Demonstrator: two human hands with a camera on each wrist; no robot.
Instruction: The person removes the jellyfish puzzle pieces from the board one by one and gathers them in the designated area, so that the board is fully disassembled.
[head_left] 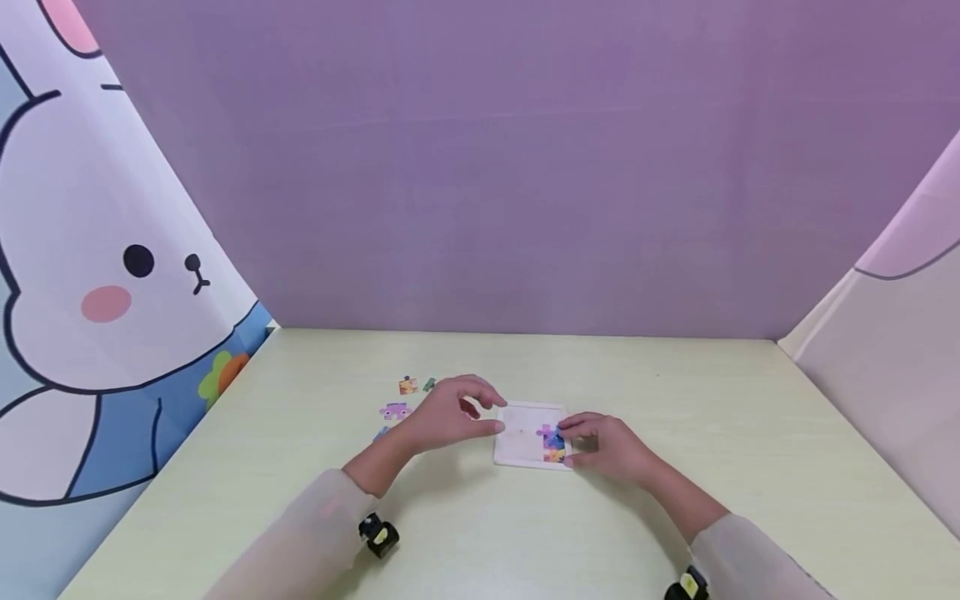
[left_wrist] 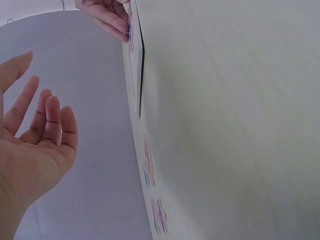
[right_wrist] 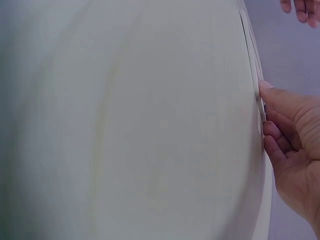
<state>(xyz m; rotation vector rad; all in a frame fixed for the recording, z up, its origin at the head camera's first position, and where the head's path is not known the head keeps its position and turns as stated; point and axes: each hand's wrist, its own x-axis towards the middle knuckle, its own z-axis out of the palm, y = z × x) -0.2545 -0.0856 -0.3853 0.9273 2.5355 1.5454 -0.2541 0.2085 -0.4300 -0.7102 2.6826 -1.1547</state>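
Observation:
A white puzzle tray (head_left: pixel 517 454) lies flat on the table, with a few joined colourful puzzle pieces (head_left: pixel 554 445) along its right side. My right hand (head_left: pixel 611 447) holds the tray's right edge, fingertips by the upper pieces and thumb near the lower corner. In the right wrist view the right hand (right_wrist: pixel 295 135) has curled fingers against that thin edge. My left hand (head_left: pixel 453 411) hovers at the tray's left side, thumb and forefinger apart. The left wrist view shows the left hand (left_wrist: pixel 40 145) with loosely bent fingers and nothing held.
Loose puzzle pieces lie left of the tray, among them an orange piece (head_left: pixel 407 386), a green piece (head_left: pixel 429 384) and a purple piece (head_left: pixel 395 411); the left hand partly covers this area. A purple panel (head_left: pixel 525 208) stands behind the pale table (head_left: pixel 675 400).

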